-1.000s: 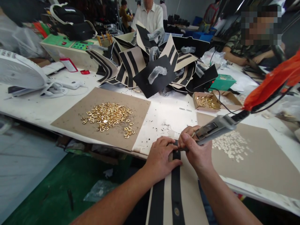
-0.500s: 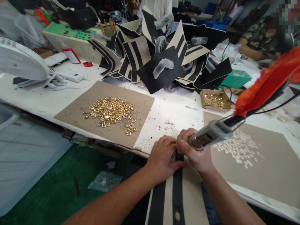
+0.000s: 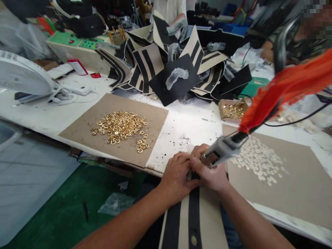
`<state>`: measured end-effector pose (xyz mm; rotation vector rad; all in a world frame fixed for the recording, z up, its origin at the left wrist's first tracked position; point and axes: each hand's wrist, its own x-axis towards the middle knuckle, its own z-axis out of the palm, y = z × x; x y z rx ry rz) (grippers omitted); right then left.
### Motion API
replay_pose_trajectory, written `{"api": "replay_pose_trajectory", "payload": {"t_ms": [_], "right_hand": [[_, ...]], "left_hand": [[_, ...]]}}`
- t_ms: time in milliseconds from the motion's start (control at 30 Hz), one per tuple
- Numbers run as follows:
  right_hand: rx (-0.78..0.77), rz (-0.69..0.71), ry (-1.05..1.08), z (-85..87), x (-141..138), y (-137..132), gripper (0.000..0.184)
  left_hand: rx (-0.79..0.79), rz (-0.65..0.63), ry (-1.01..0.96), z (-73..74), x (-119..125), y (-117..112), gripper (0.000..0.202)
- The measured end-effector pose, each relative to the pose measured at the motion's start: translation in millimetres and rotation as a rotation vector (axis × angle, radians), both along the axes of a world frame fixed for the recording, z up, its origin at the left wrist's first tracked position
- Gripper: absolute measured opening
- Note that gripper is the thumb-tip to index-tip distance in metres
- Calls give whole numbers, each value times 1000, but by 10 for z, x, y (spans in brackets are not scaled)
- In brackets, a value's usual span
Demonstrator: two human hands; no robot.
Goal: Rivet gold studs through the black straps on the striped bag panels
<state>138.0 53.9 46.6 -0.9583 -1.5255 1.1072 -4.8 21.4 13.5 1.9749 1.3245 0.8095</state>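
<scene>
I see the right hand (image 3: 209, 173) has drawn closer to the left hand (image 3: 177, 176), fingers wrapped around the grey tool (image 3: 220, 150), which now tilts steeper than half a second ago (orange cord sleeve (image 3: 282, 90) swinging inward). Left fingers stay pressed flat on the striped panel (image 3: 193, 218) at the table edge (image 3: 155, 166).
</scene>
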Motion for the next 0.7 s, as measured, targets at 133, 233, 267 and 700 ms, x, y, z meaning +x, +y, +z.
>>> {"api": "replay_pose_trajectory", "payload": {"t_ms": [133, 233, 267, 700], "right_hand": [[-51, -109, -19, -30, -2, -35, 34], [-54, -61, -22, 91, -12, -32, 45], [-47, -41, -7, 158, -3, -38, 49], [-94, -696, -549, -10, 1126, -1119, 55]], "left_hand": [[66, -21, 22, -16, -17, -16, 58], [95, -25, 53, -3, -12, -21, 61], [100, -19, 63, 3, -7, -25, 61], [194, 0, 103, 52, 4, -36, 41]]}}
